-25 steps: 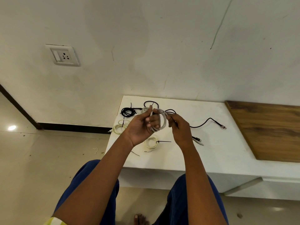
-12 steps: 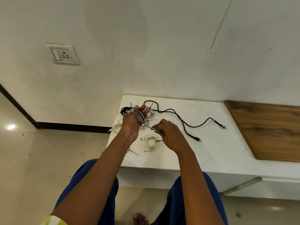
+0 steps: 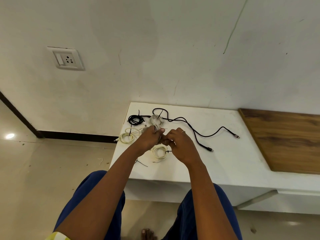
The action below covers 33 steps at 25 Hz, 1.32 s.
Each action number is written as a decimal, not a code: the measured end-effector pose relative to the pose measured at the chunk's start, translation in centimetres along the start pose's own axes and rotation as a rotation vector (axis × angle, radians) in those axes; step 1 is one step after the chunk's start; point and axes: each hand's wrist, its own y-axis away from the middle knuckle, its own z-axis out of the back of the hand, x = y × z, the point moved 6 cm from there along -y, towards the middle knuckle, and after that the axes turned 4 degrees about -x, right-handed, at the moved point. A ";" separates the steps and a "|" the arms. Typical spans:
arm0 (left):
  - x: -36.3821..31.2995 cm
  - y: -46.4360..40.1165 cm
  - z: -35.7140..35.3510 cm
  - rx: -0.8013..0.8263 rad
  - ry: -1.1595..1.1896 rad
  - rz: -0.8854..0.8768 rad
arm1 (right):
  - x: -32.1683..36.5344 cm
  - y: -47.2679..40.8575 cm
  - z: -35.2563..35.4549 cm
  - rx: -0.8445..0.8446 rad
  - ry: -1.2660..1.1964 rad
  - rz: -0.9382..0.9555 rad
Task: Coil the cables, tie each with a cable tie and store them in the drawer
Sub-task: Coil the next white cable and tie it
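Note:
My left hand point(image 3: 150, 138) grips a grey-white coiled cable point(image 3: 156, 127) just above the white countertop point(image 3: 225, 158). My right hand point(image 3: 180, 144) sits close against it, fingers curled at the coil's lower edge; a thin black cable tie point(image 3: 165, 129) pokes out past my left thumb. On the counter lie tied coils: a black one point(image 3: 136, 120), a grey-white one point(image 3: 155, 119), a cream one point(image 3: 127, 137) and a white one point(image 3: 160, 152). A long black cable point(image 3: 199, 134) lies uncoiled to the right.
A loose black cable tie point(image 3: 141, 162) lies near the counter's front edge. A wooden panel point(image 3: 284, 141) covers the counter's right part. A drawer front point(image 3: 299, 203) shows below at right. A wall socket point(image 3: 66, 58) is on the wall at left.
My left hand lowered the grey-white coil toward the counter and turned it. My right hand moved left and closed in against the coil.

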 end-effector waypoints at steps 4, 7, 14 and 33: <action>0.0 0.8 -0.5 0.182 0.072 0.005 | -0.5 0.2 1.0 -0.120 -0.193 -0.075; 0.0 0.8 -0.9 0.231 0.055 -0.001 | -0.7 0.1 1.6 -0.218 -0.364 -0.112; -0.1 0.9 -1.1 0.263 0.172 0.084 | -2.1 0.4 1.1 -0.148 -0.610 -0.242; 0.5 0.2 -0.3 -0.017 0.264 0.057 | -2.2 0.1 0.2 -0.252 -0.637 -0.356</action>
